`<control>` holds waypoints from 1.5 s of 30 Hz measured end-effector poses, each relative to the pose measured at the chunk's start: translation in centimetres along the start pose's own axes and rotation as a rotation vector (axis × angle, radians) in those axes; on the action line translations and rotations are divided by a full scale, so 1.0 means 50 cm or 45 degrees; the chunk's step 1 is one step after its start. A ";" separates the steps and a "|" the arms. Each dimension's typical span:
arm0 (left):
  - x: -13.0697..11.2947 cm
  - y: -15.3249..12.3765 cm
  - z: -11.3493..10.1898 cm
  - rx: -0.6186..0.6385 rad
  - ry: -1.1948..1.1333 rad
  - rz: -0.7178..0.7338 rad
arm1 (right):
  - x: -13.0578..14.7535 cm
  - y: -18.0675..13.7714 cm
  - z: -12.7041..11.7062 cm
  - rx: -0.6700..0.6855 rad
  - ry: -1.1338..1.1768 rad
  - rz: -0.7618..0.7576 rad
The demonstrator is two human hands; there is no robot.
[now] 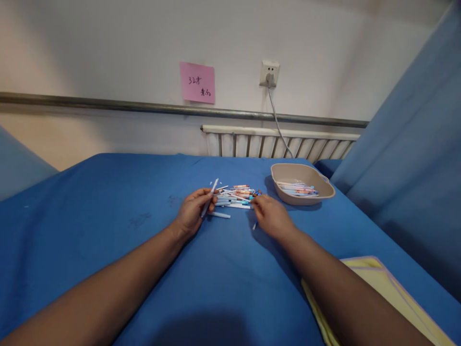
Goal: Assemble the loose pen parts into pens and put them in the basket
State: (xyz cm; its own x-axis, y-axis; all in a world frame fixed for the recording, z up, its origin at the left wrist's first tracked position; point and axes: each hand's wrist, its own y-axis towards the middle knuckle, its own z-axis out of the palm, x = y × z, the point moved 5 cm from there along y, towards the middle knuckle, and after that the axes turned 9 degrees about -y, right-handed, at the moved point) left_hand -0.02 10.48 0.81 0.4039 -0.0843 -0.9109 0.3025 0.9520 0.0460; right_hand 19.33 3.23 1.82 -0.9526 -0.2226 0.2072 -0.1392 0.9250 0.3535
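My left hand [192, 211] is closed round a thin white pen [211, 197] that points up and away from me. My right hand [271, 216] rests on the blue cloth with its fingers curled at the near edge of a pile of pens [236, 196]; a small white piece [254, 226] shows under its palm, and what the fingers hold is hidden. The pile has several white, blue and orange pens. One white pen [220, 215] lies loose just below my left hand.
A beige oval tray [321, 196] with several pens in it stands to the right of the pile. A yellow cloth [378, 288] lies at the near right. Blue fabric [414, 144] rises on the right. Behind are a radiator, a wall socket with a cable and a pink note.
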 end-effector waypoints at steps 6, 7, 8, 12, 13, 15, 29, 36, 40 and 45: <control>0.049 -0.040 0.056 0.352 0.244 -0.217 | -0.084 -0.014 0.004 0.321 -0.320 0.261; 0.055 -0.044 0.059 0.376 0.282 -0.233 | -0.089 -0.016 0.009 0.352 -0.312 0.248; 0.058 -0.045 0.062 0.388 0.313 -0.239 | -0.091 -0.017 0.014 0.367 -0.297 0.227; 0.065 -0.044 0.061 0.396 0.384 -0.242 | -0.091 -0.010 0.033 0.327 -0.138 0.171; 0.066 -0.044 0.061 0.393 0.396 -0.241 | -0.090 -0.007 0.037 0.305 -0.034 0.172; 0.066 -0.043 0.060 0.387 0.417 -0.242 | -0.088 0.002 0.044 0.237 0.305 0.207; 0.072 -0.047 0.062 0.438 0.444 -0.245 | -0.032 0.003 0.046 0.215 1.902 0.527; 0.071 -0.046 0.060 0.428 0.450 -0.226 | -0.031 0.000 0.051 0.278 1.912 0.576; 0.070 -0.045 0.060 0.430 0.456 -0.219 | -0.031 -0.001 0.055 0.327 1.875 0.536; 0.070 -0.046 0.060 0.446 0.463 -0.209 | -0.042 0.004 0.058 0.219 1.850 0.553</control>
State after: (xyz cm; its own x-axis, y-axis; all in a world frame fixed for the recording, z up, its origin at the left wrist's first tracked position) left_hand 3.28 7.10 -1.23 0.0205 -0.0574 -0.9981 0.6322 0.7742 -0.0315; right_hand 20.54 4.78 -1.21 0.1411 0.0618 0.9881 -0.0537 0.9971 -0.0547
